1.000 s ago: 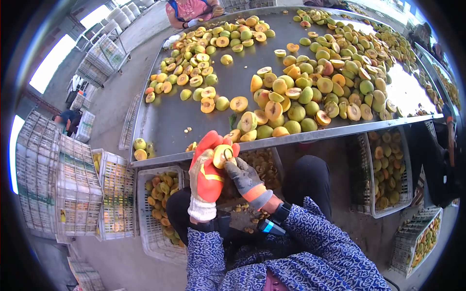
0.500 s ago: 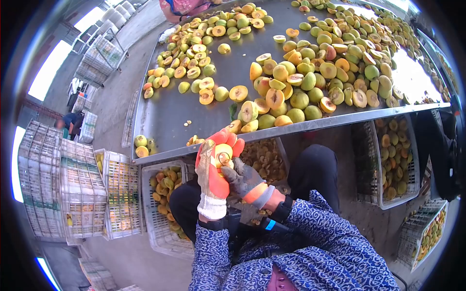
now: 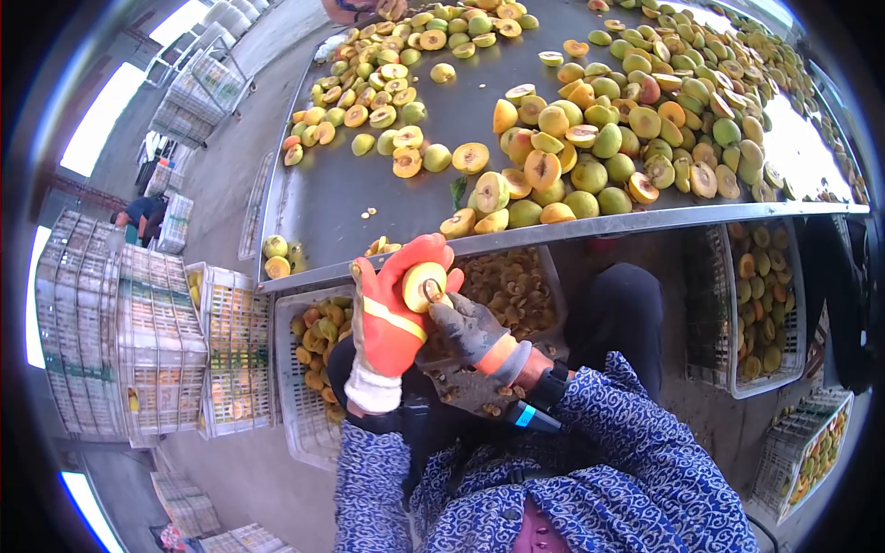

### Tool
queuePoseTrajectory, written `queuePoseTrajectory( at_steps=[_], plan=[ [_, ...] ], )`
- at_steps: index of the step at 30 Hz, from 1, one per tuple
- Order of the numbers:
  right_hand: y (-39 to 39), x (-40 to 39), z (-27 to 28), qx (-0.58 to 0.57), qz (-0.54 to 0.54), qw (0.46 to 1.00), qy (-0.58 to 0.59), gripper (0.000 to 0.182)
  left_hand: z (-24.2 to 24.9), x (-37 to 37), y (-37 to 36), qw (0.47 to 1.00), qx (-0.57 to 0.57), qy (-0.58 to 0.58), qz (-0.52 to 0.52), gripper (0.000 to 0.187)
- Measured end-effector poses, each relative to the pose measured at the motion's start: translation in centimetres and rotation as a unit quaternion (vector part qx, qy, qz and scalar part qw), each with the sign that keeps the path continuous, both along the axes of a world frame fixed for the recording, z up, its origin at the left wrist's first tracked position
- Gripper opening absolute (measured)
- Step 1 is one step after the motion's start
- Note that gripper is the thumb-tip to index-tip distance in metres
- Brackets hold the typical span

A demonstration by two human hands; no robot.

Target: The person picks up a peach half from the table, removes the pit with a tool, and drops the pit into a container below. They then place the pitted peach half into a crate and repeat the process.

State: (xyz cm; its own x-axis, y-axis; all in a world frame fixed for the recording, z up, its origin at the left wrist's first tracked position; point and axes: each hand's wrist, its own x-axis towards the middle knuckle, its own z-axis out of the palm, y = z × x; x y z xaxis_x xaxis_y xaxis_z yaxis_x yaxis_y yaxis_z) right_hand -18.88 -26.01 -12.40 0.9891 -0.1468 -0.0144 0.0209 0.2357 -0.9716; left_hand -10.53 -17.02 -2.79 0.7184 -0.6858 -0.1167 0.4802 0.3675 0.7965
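My left hand (image 3: 395,300), in an orange-red glove with a white cuff, cradles a halved yellow peach (image 3: 419,281), its cut face turned toward my right hand. My right hand (image 3: 468,334), in a dirty grey glove with an orange band, has its fingers closed at the peach's lower edge. A thin dark curved loop (image 3: 428,286), like the end of a pitting knife, shows against the cut face; its handle is hidden in the right glove. Both hands are just in front of the metal table's edge, above my lap.
Many halved peaches (image 3: 604,138) lie on the metal table (image 3: 369,198). Below stand a crate of peach halves (image 3: 318,346), a container of small brown pieces (image 3: 512,290) and another crate (image 3: 751,304) at right. Stacked crates (image 3: 157,341) stand left. Another person's hand (image 3: 392,9) is at the far edge.
My left hand has turned and opened out a little, showing more of the peach's cut face. The view has shifted slightly. The other person's hand has come into sight at the table's far edge.
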Motion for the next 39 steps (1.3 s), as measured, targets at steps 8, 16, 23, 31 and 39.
queuePoseTrajectory(
  at_steps=[8,16,23,31,39],
  plan=[
    [0.4,-0.1,1.0,-0.119,-0.004,0.989,-0.082,0.022,0.7,3.0,1.3,0.991,0.105,0.059,-0.057,0.063],
    [0.6,0.8,1.6,-0.054,0.015,0.997,-0.052,0.042,0.2,-0.2,-1.0,0.992,0.029,0.006,0.124,0.04],
    [0.3,0.6,3.3,0.037,0.1,0.994,0.041,0.058,-1.5,-1.3,-1.2,0.98,-0.028,-0.068,0.187,0.04],
    [1.5,1.2,0.5,-0.012,0.005,0.998,-0.065,0.065,0.6,-0.6,-0.7,0.975,0.129,-0.154,0.099,0.047],
    [-3.9,-2.6,7.6,0.383,0.236,0.875,0.181,0.045,0.0,-2.4,-2.2,0.945,0.152,-0.262,0.125,0.051]
  ],
)
